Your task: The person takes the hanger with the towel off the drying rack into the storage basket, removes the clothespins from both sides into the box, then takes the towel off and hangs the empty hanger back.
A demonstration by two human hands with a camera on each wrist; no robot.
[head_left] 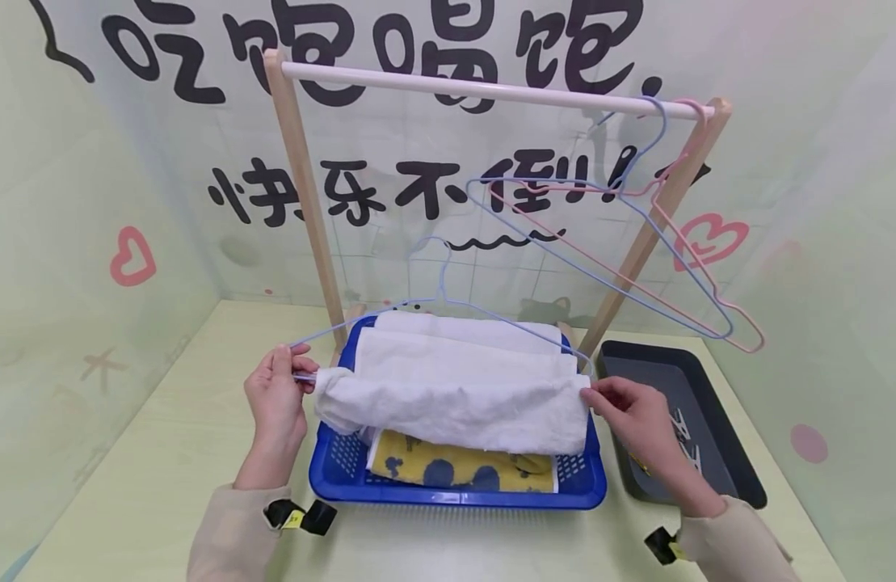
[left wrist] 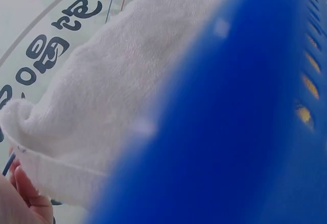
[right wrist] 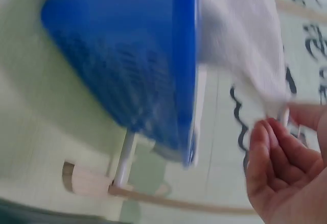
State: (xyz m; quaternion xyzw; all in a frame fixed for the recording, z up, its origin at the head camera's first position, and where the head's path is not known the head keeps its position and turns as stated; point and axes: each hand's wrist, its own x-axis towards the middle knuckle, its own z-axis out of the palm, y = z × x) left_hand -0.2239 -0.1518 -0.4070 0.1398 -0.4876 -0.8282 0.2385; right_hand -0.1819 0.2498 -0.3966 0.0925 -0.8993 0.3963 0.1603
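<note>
A white towel [head_left: 462, 408] is draped over the lower bar of a light blue clothes hanger [head_left: 442, 297], above a blue basket [head_left: 458, 497]. My left hand [head_left: 276, 396] grips the hanger at its left corner, beside the towel's bunched left end. At the other side my right hand [head_left: 640, 416] pinches the towel's right edge between thumb and fingers, close to the hanger's right corner; the right wrist view shows this pinch too. More white cloth [head_left: 455, 352] and a yellow cloth with grey patterns [head_left: 458, 469] lie in the basket.
Behind the basket stands a wooden rack with a white rail [head_left: 491, 93]. A blue hanger [head_left: 600, 279] and a pink hanger [head_left: 742, 323] hang at its right end. On the right, a dark grey tray [head_left: 738, 461] holds several clothes pegs [head_left: 682, 428], partly hidden by my right forearm.
</note>
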